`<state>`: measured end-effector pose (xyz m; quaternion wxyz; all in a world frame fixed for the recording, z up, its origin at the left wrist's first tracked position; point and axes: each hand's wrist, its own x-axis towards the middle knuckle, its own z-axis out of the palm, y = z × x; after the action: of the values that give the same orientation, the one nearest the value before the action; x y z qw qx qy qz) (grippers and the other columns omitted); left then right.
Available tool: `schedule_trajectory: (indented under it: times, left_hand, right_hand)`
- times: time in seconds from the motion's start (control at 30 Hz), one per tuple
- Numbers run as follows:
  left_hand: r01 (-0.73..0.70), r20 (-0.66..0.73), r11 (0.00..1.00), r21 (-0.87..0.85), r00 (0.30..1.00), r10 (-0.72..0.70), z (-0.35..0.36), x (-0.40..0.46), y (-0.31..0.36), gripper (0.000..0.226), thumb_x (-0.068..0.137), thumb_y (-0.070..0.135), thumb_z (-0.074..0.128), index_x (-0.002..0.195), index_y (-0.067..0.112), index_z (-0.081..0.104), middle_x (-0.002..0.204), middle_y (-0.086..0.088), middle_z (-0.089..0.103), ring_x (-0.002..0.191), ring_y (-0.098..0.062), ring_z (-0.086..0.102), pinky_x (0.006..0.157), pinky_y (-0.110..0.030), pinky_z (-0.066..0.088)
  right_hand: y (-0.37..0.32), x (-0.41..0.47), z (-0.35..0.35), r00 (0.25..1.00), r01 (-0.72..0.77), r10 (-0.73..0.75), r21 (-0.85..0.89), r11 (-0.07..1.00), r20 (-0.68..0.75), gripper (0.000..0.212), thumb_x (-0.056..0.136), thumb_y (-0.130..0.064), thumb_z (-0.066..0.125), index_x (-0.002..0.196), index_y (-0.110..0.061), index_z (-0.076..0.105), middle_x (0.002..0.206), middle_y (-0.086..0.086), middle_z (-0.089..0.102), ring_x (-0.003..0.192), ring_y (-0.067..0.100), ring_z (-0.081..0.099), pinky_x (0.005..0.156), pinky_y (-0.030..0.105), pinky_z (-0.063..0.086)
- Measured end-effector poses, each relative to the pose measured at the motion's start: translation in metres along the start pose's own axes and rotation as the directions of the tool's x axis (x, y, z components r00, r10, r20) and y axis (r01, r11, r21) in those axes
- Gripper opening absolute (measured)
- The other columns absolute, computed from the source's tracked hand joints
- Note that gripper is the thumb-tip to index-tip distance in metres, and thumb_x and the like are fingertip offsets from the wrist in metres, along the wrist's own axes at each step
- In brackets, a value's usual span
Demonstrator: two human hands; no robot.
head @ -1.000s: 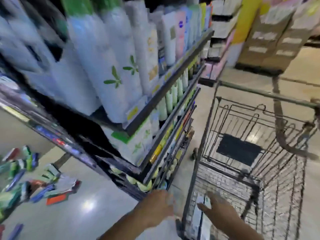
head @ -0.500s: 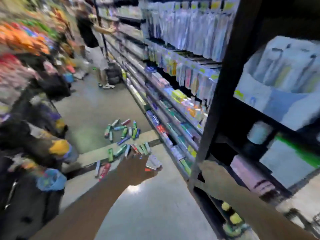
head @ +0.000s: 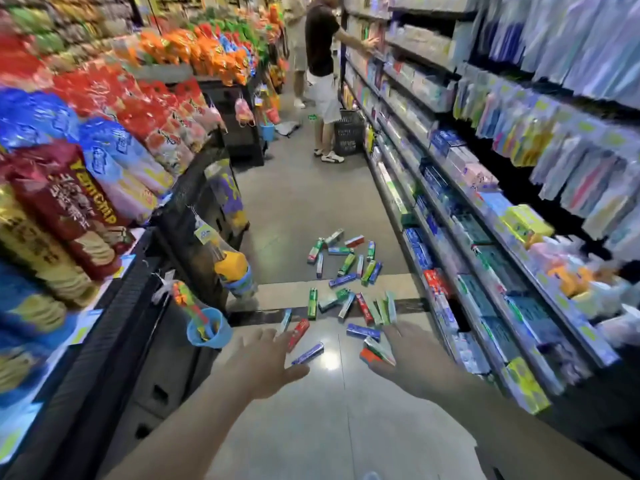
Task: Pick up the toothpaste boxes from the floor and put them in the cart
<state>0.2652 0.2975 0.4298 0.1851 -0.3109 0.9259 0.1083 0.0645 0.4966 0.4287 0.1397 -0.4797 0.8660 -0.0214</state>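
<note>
Both hands reach forward, left hand [head: 268, 363] and right hand [head: 412, 362], each grip spread wide and empty, ready to gather. The toothpaste boxes [head: 341, 289] lie scattered on the floor [head: 304, 209] at twelve o'clock; no cart shows.

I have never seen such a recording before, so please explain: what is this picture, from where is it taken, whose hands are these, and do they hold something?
There is no machine here. A person wears a wide-angle camera on the head, looking forward and down, so you see that person's own arms in a shop aisle. The left hand and the right hand are both open and empty, stretched toward the toothpaste boxes scattered on the floor. Snack bags fill the left display; shelves of toothpaste stand on the right. Farther away, another shopper reaches into the shelves, a black basket beside the feet. The cart is not visible.
</note>
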Motion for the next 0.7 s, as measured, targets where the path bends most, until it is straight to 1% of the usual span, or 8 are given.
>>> schedule_trajectory:
  times: [0.1, 0.17, 0.27, 0.37, 0.43, 0.53, 0.63, 0.7]
  left_hand:
    - [0.060, 0.041, 0.998, 0.025, 0.997, -0.061, -0.015, 0.054, -0.009, 0.086, 0.084, 0.078, 0.036, 0.152, 0.027, 0.021, 0.154, -0.004, 0.030, 0.143, -0.027, 0.026, 0.115, -0.053, 0.022]
    - [0.092, 0.088, 0.996, -0.003, 0.992, -0.091, -0.023, 0.083, -0.010, 0.085, 0.085, 0.076, 0.038, 0.152, 0.027, 0.021, 0.155, -0.004, 0.029, 0.143, -0.027, 0.026, 0.115, -0.053, 0.022]
    - [0.090, 0.084, 0.996, -0.005, 0.992, -0.089, -0.035, 0.134, -0.022, 0.084, 0.086, 0.075, 0.038, 0.152, 0.026, 0.022, 0.155, -0.004, 0.029, 0.142, -0.027, 0.027, 0.115, -0.053, 0.023]
    - [0.062, 0.073, 0.998, 0.015, 0.995, -0.063, -0.045, 0.185, -0.033, 0.084, 0.085, 0.075, 0.039, 0.151, 0.025, 0.025, 0.154, -0.005, 0.033, 0.140, -0.029, 0.032, 0.112, -0.052, 0.027]
    - [0.041, 0.084, 0.999, 0.022, 0.996, -0.042, -0.047, 0.222, -0.039, 0.084, 0.085, 0.075, 0.039, 0.151, 0.026, 0.024, 0.154, -0.004, 0.034, 0.140, -0.028, 0.033, 0.111, -0.052, 0.028]
    - [0.008, 0.111, 0.999, 0.032, 0.994, -0.012, -0.043, 0.282, -0.052, 0.085, 0.085, 0.075, 0.040, 0.152, 0.027, 0.021, 0.151, -0.004, 0.037, 0.136, -0.028, 0.037, 0.102, -0.049, 0.033]
    - [-0.050, 0.145, 0.999, 0.016, 0.988, 0.047, -0.028, 0.345, -0.066, 0.081, 0.085, 0.073, 0.041, 0.148, 0.024, 0.028, 0.145, -0.006, 0.043, 0.130, -0.028, 0.043, 0.102, -0.044, 0.037]
    - [-0.080, 0.183, 0.996, 0.029, 0.980, 0.073, -0.009, 0.387, -0.073, 0.080, 0.085, 0.074, 0.039, 0.145, 0.023, 0.031, 0.141, -0.007, 0.046, 0.126, -0.029, 0.046, 0.101, -0.044, 0.039]
  right_hand:
    - [0.010, 0.069, 0.001, 0.997, 0.015, -0.016, 0.018, 1.000, 0.075, 0.078, 0.085, -0.073, 0.040, 0.147, -0.025, 0.032, 0.142, 0.001, 0.042, 0.133, 0.024, 0.036, 0.105, 0.040, 0.036]
    - [0.018, 0.108, 0.006, 0.992, 0.008, -0.012, 0.029, 1.000, 0.126, 0.081, 0.086, -0.071, 0.041, 0.149, -0.022, 0.029, 0.145, 0.004, 0.040, 0.134, 0.025, 0.036, 0.106, 0.039, 0.035]
    - [0.028, 0.168, 0.007, 0.984, 0.014, -0.012, -0.009, 1.000, 0.177, 0.080, 0.086, -0.071, 0.043, 0.146, -0.020, 0.032, 0.145, 0.007, 0.040, 0.133, 0.027, 0.037, 0.104, 0.040, 0.035]
    - [0.035, 0.219, 0.010, 0.981, 0.031, -0.026, -0.022, 0.999, 0.192, 0.069, 0.084, -0.072, 0.045, 0.133, -0.023, 0.043, 0.130, 0.004, 0.049, 0.120, 0.026, 0.046, 0.094, 0.039, 0.039]
    - [0.038, 0.252, 0.015, 0.979, 0.011, -0.006, -0.028, 1.000, 0.203, 0.071, 0.083, -0.073, 0.044, 0.135, -0.025, 0.042, 0.131, 0.003, 0.049, 0.120, 0.026, 0.046, 0.094, 0.039, 0.039]
    - [0.045, 0.298, 0.029, 0.973, -0.031, 0.035, -0.019, 0.999, 0.226, 0.074, 0.083, -0.073, 0.045, 0.140, -0.025, 0.039, 0.135, 0.003, 0.047, 0.124, 0.026, 0.044, 0.097, 0.039, 0.038]
    - [0.053, 0.340, 0.052, 0.968, -0.080, 0.080, -0.011, 0.997, 0.238, 0.072, 0.084, -0.070, 0.048, 0.139, -0.024, 0.040, 0.136, 0.003, 0.048, 0.123, 0.026, 0.047, 0.097, 0.038, 0.040]
    - [0.061, 0.368, 0.076, 0.961, -0.136, 0.133, -0.003, 0.991, 0.244, 0.072, 0.084, -0.068, 0.051, 0.139, -0.022, 0.040, 0.135, 0.004, 0.049, 0.120, 0.026, 0.050, 0.095, 0.038, 0.043]
